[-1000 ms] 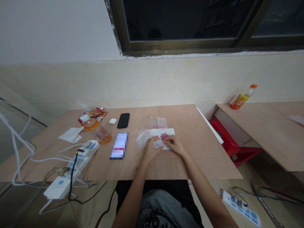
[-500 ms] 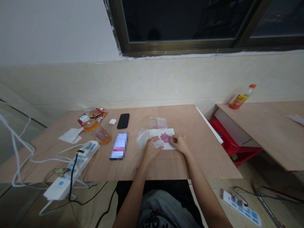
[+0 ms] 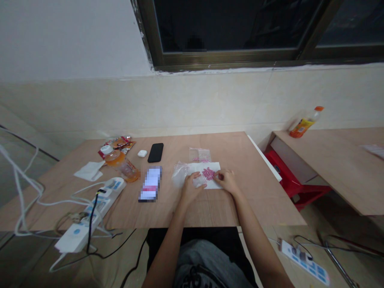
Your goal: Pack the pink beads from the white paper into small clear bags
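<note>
Head view: pink beads [image 3: 208, 173] heaped on paper [image 3: 215, 166], mid surface [image 3: 240, 150].
Left hand [image 3: 189, 188] fingers clamp bag [image 3: 199, 183] steady beside them; right hand [image 3: 228, 182] fingers bunched at heap's right edge, hold unclear.

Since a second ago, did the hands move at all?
The right hand slid a little to the right, uncovering more of the pink beads. The left hand stayed on the small clear bag; everything else kept still.

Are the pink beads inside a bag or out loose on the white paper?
Out: the pink beads lie in a loose pile on the white paper, just beside the right hand.
</note>
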`<action>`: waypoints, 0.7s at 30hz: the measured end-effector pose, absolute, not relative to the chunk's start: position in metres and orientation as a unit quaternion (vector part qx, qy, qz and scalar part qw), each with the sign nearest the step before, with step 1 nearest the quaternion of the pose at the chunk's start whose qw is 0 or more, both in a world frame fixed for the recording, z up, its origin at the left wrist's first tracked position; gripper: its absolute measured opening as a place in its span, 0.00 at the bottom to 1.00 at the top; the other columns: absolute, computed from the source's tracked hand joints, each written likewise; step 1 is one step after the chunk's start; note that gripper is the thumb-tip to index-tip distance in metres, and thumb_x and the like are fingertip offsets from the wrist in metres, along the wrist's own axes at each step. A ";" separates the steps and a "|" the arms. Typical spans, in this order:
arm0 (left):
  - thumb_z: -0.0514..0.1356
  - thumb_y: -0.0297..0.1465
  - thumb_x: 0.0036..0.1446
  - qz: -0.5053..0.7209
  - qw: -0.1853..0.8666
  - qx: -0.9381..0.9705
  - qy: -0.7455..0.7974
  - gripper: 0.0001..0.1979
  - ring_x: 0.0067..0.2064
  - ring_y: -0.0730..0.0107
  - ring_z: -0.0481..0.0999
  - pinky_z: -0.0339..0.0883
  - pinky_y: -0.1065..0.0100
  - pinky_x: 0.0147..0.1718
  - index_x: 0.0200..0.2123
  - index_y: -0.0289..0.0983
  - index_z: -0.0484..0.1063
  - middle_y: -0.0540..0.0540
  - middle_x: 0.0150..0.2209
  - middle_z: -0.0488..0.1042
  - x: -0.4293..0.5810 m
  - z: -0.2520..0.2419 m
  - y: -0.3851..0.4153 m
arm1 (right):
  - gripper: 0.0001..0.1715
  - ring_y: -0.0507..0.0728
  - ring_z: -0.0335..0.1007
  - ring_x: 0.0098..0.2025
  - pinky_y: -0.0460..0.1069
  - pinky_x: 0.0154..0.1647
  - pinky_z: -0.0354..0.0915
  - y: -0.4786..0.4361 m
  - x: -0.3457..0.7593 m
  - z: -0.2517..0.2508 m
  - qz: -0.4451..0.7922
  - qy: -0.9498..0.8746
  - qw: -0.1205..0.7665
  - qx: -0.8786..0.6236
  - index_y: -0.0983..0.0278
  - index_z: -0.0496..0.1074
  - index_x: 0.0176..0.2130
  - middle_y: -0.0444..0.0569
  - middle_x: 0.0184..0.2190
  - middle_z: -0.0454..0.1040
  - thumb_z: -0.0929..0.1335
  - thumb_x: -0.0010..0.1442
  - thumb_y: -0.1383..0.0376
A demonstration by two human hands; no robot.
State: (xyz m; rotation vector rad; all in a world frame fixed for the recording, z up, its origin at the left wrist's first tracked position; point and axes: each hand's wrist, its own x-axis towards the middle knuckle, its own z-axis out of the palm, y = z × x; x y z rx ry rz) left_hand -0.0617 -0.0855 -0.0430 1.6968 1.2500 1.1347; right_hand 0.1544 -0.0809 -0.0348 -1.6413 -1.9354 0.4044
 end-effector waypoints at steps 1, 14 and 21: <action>0.69 0.28 0.43 0.442 0.366 0.659 0.487 0.28 0.51 0.61 0.72 0.64 0.58 0.50 0.50 0.41 0.69 0.43 0.48 0.74 -0.062 -0.043 -0.086 | 0.10 0.54 0.66 0.32 0.49 0.38 0.51 -0.080 0.155 -0.035 0.151 -0.722 0.284 -0.613 0.61 0.77 0.33 0.45 0.26 0.74 0.67 0.57 0.59; 0.69 0.28 0.44 0.438 0.366 0.664 0.483 0.28 0.52 0.61 0.71 0.64 0.58 0.51 0.50 0.40 0.68 0.43 0.49 0.73 -0.061 -0.040 -0.087 | 0.13 0.53 0.65 0.26 0.48 0.31 0.59 -0.081 0.140 -0.032 0.242 -0.703 0.393 -0.541 0.62 0.78 0.31 0.46 0.25 0.75 0.68 0.57 0.56; 0.69 0.28 0.44 0.432 0.364 0.671 0.480 0.29 0.52 0.62 0.72 0.64 0.58 0.51 0.52 0.41 0.67 0.43 0.49 0.73 -0.063 -0.042 -0.086 | 0.14 0.53 0.65 0.26 0.47 0.30 0.58 -0.084 0.125 -0.030 0.253 -0.718 0.402 -0.509 0.62 0.78 0.32 0.46 0.24 0.75 0.67 0.59 0.56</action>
